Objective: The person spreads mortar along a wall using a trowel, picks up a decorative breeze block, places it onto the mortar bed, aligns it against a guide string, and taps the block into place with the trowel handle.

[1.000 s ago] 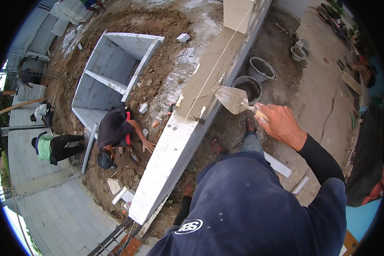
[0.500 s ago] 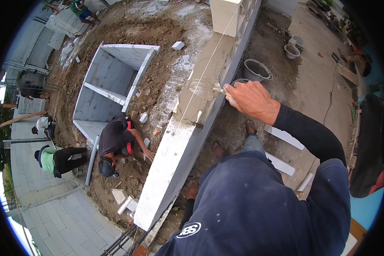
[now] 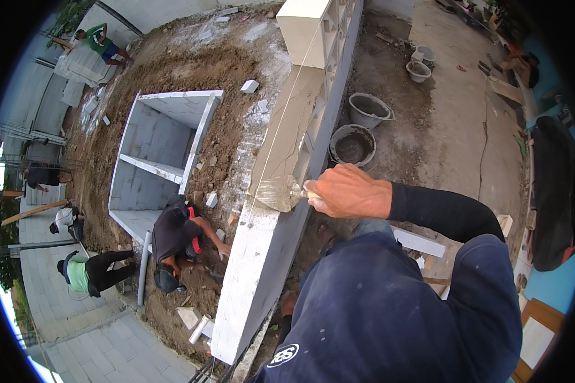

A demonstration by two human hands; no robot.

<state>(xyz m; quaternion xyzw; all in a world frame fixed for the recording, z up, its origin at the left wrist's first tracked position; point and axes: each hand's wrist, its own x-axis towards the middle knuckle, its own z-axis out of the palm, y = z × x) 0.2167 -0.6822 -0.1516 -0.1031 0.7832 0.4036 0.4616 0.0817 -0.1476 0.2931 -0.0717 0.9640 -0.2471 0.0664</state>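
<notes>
My right hand point(image 3: 348, 191) is closed around the handle of a trowel point(image 3: 276, 194), whose blade lies flat at the near end of a wet grey mortar bed point(image 3: 294, 121). This mortar covers the top of a low wall point(image 3: 246, 268), painted white at its near part. A taut string point(image 3: 292, 83) runs lengthwise above the mortar. Beyond it a cream block point(image 3: 303, 35) with an openwork side stands on the wall. Low beside the wall, my left hand point(image 3: 290, 302) shows only in part below a black sleeve, its fingers unclear.
Right of the wall stand a bucket of grey mortar point(image 3: 352, 147), another bucket point(image 3: 368, 110) and smaller pails point(image 3: 418, 70). Across the wall, a crouching co-worker point(image 3: 176, 239) reaches toward its side, near a block-lined pit point(image 3: 153, 153). Several other people are farther left.
My right hand has drawn the trowel nearer along the wall, to the mortar's near end. The view has shifted, and the mortar bucket once behind my hand now shows.
</notes>
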